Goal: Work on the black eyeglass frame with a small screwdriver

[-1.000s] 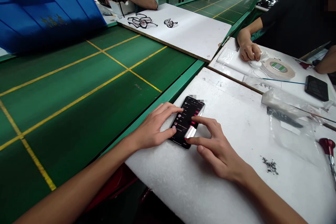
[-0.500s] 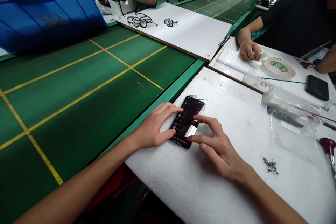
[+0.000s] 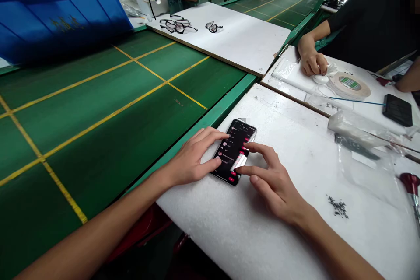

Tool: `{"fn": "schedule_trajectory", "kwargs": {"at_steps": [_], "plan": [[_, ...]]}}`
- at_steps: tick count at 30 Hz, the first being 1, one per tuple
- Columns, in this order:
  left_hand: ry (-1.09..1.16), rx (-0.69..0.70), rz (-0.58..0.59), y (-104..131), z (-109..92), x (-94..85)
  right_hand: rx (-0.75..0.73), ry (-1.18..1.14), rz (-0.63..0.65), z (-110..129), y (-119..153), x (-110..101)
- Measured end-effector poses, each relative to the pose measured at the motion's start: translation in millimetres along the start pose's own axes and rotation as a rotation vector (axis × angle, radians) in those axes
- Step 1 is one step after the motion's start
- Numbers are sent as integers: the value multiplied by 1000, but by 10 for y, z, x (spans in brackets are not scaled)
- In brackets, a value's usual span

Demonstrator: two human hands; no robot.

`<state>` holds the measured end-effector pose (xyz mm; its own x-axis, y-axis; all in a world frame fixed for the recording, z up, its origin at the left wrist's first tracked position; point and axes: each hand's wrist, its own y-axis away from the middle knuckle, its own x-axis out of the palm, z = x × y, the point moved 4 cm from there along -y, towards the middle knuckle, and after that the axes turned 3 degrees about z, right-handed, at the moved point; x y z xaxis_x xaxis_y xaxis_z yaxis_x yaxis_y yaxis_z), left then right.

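With the left hand steadying the phone flat on the near white foam pad, fingers spread, the right hand taps its screen with loosely open fingers, likely scrolling a list, where light, accurate touches matter.

Both hands flat, fingers spread

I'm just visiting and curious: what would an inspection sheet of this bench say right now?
Surface: white foam pad beside a green conveyor belt.
Job's things: phone, screen lit, flat on the pad.
Clutter: small dark bits, plastic bag, red-handled tool, tape roll, second phone.
Grippers: left hand steadies the phone's edge; right hand has fingertips on the screen.
Cables: nothing seen here.
Surroundings: blue crate, eyeglass frames, two other people working.
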<state>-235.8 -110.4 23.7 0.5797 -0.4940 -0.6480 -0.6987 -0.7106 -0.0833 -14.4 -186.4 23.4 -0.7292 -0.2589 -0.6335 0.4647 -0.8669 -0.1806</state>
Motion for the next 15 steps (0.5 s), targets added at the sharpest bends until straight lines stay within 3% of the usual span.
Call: {"fn": "schedule_trajectory", "kwargs": {"at_steps": [3,9,15], "plan": [[2,-4,-1,-8,-9,-6,10,57,4,1,-14,25],[19,-9,-6,-7,16,2,147,34,-157,-94,-11,14],[31,-12,-3,-5,15,-6,100,35,-69,-65,-20,39]]}}
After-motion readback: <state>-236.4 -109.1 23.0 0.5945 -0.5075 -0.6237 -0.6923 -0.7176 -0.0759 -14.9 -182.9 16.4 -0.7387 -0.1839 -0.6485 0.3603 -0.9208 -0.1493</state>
